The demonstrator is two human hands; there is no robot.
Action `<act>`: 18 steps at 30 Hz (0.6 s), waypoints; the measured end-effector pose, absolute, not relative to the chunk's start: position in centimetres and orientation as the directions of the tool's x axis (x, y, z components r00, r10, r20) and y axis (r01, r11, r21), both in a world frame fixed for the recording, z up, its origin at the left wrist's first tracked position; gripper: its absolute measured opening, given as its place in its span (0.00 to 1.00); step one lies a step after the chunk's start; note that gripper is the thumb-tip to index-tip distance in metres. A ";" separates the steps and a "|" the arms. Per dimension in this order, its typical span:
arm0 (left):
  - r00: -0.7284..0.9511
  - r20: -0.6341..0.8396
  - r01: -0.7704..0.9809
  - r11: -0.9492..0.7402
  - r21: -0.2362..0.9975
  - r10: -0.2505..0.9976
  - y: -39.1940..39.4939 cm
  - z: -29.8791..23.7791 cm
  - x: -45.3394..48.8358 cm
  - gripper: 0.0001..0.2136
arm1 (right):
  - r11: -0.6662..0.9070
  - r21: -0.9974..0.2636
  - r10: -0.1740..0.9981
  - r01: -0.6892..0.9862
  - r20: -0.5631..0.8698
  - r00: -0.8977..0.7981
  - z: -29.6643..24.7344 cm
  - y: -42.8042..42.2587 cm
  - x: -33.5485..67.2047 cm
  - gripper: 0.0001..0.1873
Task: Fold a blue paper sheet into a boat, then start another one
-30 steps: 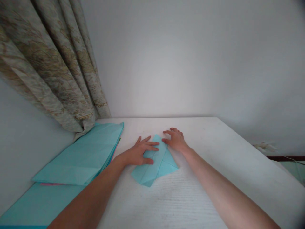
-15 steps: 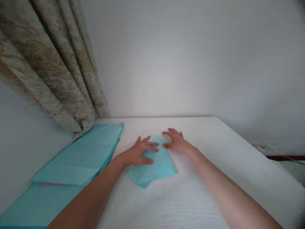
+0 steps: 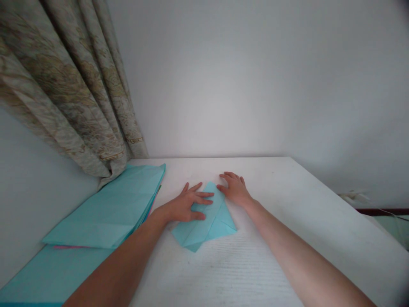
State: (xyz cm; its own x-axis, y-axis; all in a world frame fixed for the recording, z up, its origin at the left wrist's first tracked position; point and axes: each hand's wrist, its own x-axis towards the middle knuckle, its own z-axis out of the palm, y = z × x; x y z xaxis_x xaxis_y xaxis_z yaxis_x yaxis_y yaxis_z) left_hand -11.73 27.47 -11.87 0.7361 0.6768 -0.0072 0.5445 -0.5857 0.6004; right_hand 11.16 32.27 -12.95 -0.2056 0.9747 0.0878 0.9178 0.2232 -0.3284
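Observation:
A light turquoise sheet of folded paper point(image 3: 207, 228) lies on the white table, its narrow tip pointing away from me and creases running across it. My left hand point(image 3: 191, 204) rests flat on its left side with the fingers spread. At the upper right edge of the paper is my right hand point(image 3: 234, 187); its thumb touches the paper near the tip, and the other fingers are stretched out beyond the edge. Part of the sheet is hidden under my left hand.
Stacked turquoise paper point(image 3: 105, 213) with a pink edge showing lies at the left of the table point(image 3: 281, 192). A patterned curtain point(image 3: 79, 85) hangs down to the back left corner. A white wall point(image 3: 223, 85) stands behind the table.
My right thumb has moved a little up along the paper's right edge, toward the tip. My left hand and the paper have stayed nearly in place.

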 end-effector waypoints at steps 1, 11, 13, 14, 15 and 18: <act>0.742 -0.007 0.537 -0.588 0.605 0.671 27.5 -11.9 -11.7 0.25 | 0.214 -0.330 0.976 0.919 0.098 -0.192 -13.0 32.3 11.1 0.25; 0.709 0.030 0.545 -0.574 0.611 0.704 27.3 -12.2 -11.7 0.34 | 0.238 -0.345 0.971 0.908 0.085 -0.222 -12.8 31.9 10.7 0.37; 0.690 0.038 0.560 -0.567 0.605 0.723 27.3 -12.4 -11.7 0.36 | 0.240 -0.343 0.971 0.908 0.071 -0.230 -12.8 31.8 10.7 0.38; 0.683 0.037 0.569 -0.564 0.599 0.729 27.3 -12.5 -11.7 0.37 | 0.242 -0.342 0.970 0.908 0.063 -0.235 -12.7 31.7 10.7 0.39; 0.677 0.035 0.579 -0.561 0.592 0.735 27.3 -12.6 -11.7 0.38 | 0.245 -0.342 0.969 0.907 0.055 -0.241 -12.7 31.7 10.7 0.41; 0.669 0.034 0.594 -0.561 0.576 0.743 27.3 -12.7 -11.8 0.39 | 0.265 -0.341 0.962 0.902 0.033 -0.270 -12.6 31.4 10.5 0.46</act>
State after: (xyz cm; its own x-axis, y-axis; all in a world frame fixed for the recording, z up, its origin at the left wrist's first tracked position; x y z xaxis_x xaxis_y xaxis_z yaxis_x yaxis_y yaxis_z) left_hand -11.78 27.30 -12.73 0.6690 0.7425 0.0336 0.5943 -0.5615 0.5758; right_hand 10.51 31.42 -12.55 -0.2698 0.9623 0.0334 0.9022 0.2647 -0.3406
